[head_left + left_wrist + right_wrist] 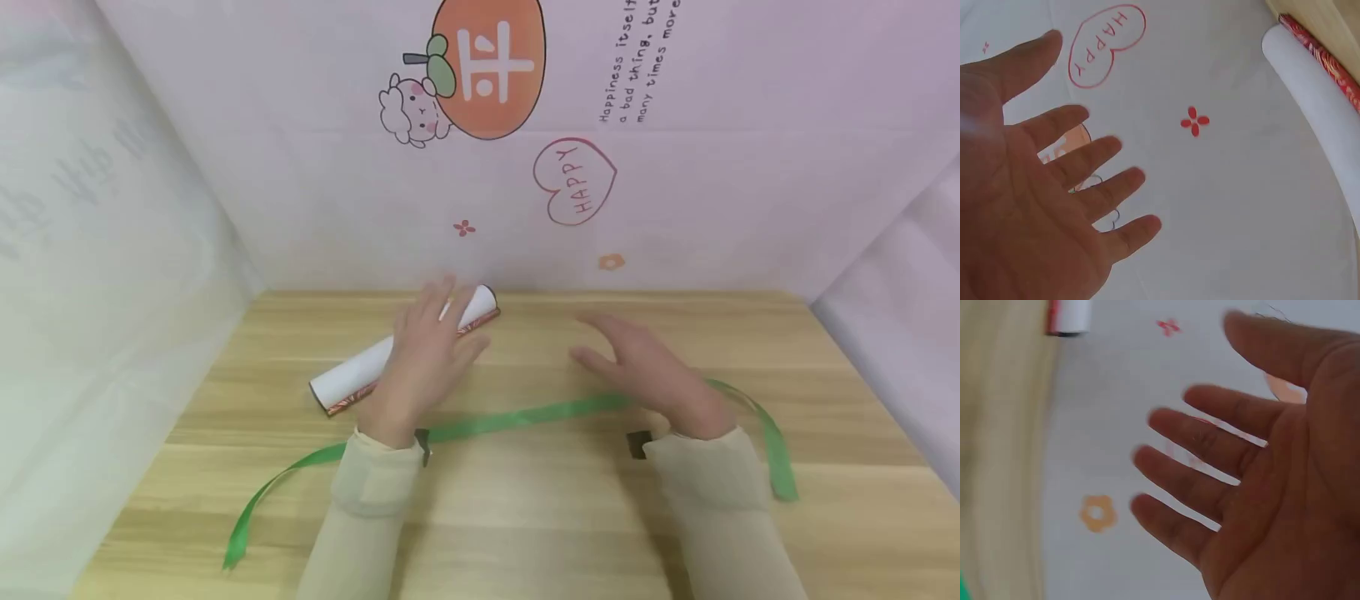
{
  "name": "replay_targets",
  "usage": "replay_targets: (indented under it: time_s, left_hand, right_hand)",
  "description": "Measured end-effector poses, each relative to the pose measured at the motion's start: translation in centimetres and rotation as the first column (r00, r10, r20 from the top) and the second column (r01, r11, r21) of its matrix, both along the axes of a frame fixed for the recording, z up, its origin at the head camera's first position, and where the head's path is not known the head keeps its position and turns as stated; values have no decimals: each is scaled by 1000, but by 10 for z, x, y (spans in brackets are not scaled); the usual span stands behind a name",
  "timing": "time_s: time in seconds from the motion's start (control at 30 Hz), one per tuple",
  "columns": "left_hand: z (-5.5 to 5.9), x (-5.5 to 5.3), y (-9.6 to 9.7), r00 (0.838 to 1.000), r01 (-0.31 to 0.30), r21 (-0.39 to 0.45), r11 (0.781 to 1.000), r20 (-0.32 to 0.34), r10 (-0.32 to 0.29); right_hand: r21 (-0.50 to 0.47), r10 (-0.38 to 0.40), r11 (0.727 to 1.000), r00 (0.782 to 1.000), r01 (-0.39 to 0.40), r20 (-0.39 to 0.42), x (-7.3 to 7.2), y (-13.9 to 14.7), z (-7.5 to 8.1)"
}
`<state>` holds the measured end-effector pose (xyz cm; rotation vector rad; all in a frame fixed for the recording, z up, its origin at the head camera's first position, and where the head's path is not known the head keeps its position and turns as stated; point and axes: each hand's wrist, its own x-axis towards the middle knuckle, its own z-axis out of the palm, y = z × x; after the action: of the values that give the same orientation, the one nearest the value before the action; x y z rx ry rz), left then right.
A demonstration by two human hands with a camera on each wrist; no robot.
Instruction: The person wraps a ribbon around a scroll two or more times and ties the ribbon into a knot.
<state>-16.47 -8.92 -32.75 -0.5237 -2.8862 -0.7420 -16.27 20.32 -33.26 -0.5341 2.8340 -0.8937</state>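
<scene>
A white paper roll (352,377) with a red patterned edge lies slantwise on the wooden table, left of centre. Over its middle, in the head view, is my left hand (423,358), hiding part of it. The left wrist view shows that hand with spread fingers and a bare palm, apart from the roll (1313,94). My right hand (648,367) hovers to the right, fingers extended and nothing in it. A long green ribbon (525,416) stretches across the table, passing beneath both arms, which cover parts of it.
Behind the table (525,517) rises a white printed cloth (337,208) with a fruit drawing, a heart and small flowers. White cloth (135,333) also hangs at the left side, and more at the right. Each wrist has a small black piece (639,445) beside the cuff.
</scene>
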Motion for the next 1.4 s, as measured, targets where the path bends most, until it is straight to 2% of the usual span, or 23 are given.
replay_targets:
  time_s: [0.1,0.17,0.27,0.33,0.4,0.5,0.6,0.7,0.87,1.13,1.4]
  left_hand:
    - [-4,0,10,998,51,-53,997,46,-48]
    - [-11,0,16,991,82,-97,992,114,-71]
    - [-24,4,23,967,138,-152,979,233,-100]
    - [-34,6,26,952,173,-174,969,282,-120]
    - [-43,9,29,946,203,-193,960,293,-141]
    - [-53,10,30,949,209,-204,956,277,-148]
    - [-59,10,31,950,205,-235,950,282,-136]
    - [-62,11,31,949,204,-264,943,291,-124]
    - [-64,11,29,953,186,-282,941,286,-103]
    - [-61,11,27,945,165,-247,955,318,-81]
    - [-60,12,26,933,177,-253,951,351,-80]
  right_hand:
    - [54,41,998,996,-45,84,-2,-9,-15]
    - [82,58,994,992,-68,109,-2,-14,-26]
    - [124,104,986,993,-110,60,-1,-20,-40]
    - [144,134,981,991,-134,10,0,-22,-46]
    - [156,152,977,988,-149,-8,2,-25,-50]
    - [157,125,979,991,-130,46,-1,-28,-55]
    - [165,81,981,989,-101,122,-2,-31,-57]
    - [191,74,976,986,-101,147,-3,-33,-58]
    - [236,112,962,986,-139,124,-4,-37,-58]
    - [289,121,945,985,-153,125,-3,-41,-52]
    - [245,132,955,978,-169,160,-5,-37,-55]
